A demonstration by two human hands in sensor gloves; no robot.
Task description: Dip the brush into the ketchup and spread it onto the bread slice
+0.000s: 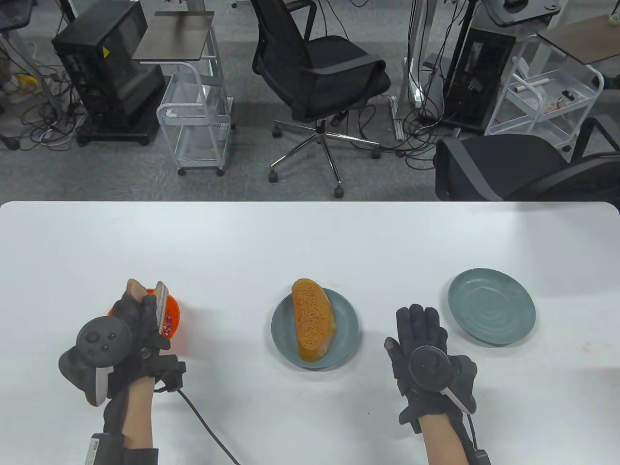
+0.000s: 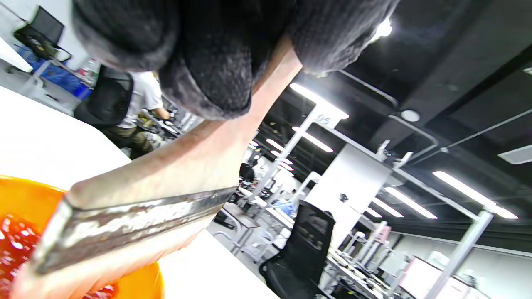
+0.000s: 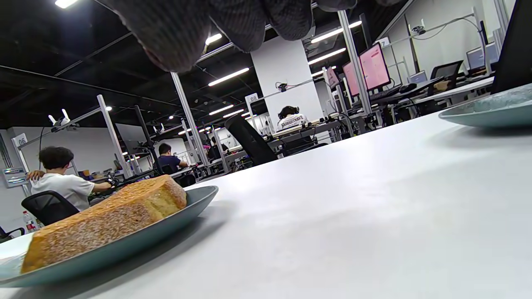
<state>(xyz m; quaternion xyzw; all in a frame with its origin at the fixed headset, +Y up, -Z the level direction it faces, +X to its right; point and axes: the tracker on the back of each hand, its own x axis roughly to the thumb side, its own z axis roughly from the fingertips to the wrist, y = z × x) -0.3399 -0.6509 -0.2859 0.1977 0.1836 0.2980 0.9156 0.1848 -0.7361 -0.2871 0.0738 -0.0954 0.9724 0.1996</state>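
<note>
My left hand (image 1: 138,319) grips a wooden-handled brush (image 1: 160,299) with a metal band; its head points down into an orange bowl of red ketchup (image 1: 170,320) at the table's left. In the left wrist view the brush (image 2: 137,207) fills the frame over the bowl (image 2: 16,216). A bread slice (image 1: 312,318) lies on a grey-blue plate (image 1: 346,334) at the centre. My right hand (image 1: 420,334) rests flat and empty on the table, to the right of that plate. The bread (image 3: 104,220) and its plate (image 3: 166,224) show in the right wrist view.
A second, empty grey-blue plate (image 1: 491,306) sits at the right; its rim shows in the right wrist view (image 3: 490,110). A glove cable (image 1: 203,421) trails toward the front edge. Office chairs and carts stand beyond the table's far edge.
</note>
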